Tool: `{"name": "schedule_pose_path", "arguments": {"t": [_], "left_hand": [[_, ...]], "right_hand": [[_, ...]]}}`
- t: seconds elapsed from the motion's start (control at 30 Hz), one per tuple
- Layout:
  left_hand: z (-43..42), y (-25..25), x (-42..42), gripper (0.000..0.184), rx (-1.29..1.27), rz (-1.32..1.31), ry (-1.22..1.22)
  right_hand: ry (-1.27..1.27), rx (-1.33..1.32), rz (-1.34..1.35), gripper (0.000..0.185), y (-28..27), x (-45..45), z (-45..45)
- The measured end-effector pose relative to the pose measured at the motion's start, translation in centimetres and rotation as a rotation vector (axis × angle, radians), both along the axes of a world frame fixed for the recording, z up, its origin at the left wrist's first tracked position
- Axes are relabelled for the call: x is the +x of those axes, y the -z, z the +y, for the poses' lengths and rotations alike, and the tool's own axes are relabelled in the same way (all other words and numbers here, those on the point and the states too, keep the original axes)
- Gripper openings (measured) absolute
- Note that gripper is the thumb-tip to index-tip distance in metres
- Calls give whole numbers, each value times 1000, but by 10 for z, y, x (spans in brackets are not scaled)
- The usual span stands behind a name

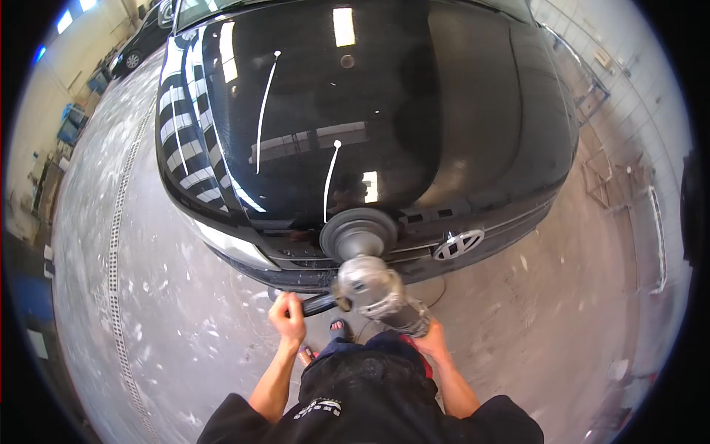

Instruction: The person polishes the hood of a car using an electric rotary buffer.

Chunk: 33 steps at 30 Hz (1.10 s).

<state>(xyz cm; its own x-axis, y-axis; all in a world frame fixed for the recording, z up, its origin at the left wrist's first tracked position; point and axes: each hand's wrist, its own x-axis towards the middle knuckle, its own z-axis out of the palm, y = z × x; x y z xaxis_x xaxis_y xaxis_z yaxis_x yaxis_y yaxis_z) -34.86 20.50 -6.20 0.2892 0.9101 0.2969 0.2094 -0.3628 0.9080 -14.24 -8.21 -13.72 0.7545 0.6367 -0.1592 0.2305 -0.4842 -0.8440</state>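
A polishing machine [373, 288] is held between my two hands, its round pad [359, 233] at the front edge of a black car hood [473, 126]. Whether the pad presses on the paint or hovers just over it, I cannot tell. My left hand [288, 314] is wrapped round the black side handle [319, 304]. Around the rear of the machine's body closes my right hand [430, 340], its fingers partly hidden. Two white streaks of compound lie on the hood, a nearer streak [330, 181] running down to the pad and a farther streak [265, 111] up to the left.
The car's badge [458, 245] and headlight [233, 244] lie either side of the pad. A cord [440, 292] loops on the floor near my feet. A drain grate [118, 222] runs along the left. Metal frames [610, 174] stand at right; another dark car [137, 52] is far left.
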Motion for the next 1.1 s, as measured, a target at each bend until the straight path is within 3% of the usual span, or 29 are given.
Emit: {"name": "schedule_pose_path", "arguments": {"t": [0.1, 0.2, 0.3, 0.4, 0.53, 0.63, 0.7, 0.87, 1.0, 1.1], "left_hand": [[-26, -13, 59, 21, 168, -122, 152], [-52, -51, 110, 7, 54, -157, 301], [-56, -58, 134, 8, 93, -194, 346], [-50, -64, 118, 5, 29, -153, 305], [-7, -55, 60, 17, -87, -151, 166], [19, -41, 4, 21, -155, -142, 34], [35, -27, -30, 25, -215, -176, -81], [96, -18, -85, 34, -289, -271, -301], [101, -39, -83, 34, -339, -210, -299], [77, -58, -55, 32, -273, -89, -243]], "right_hand": [[46, -63, 119, 37, 22, 44, -50], [145, -146, 167, 23, 9, 67, -84], [141, -110, 105, 26, 0, 84, -97], [98, -128, 90, 23, -37, 75, -76], [56, -112, 154, 20, -49, 47, -31], [-124, -140, 44, 25, -44, 31, -7], [-254, -227, -184, 36, -68, 11, 31], [-458, -234, -210, 45, -138, -29, 117], [-389, -216, -121, 40, -158, -37, 120], [-357, -190, -35, 40, -129, -20, 79]]}}
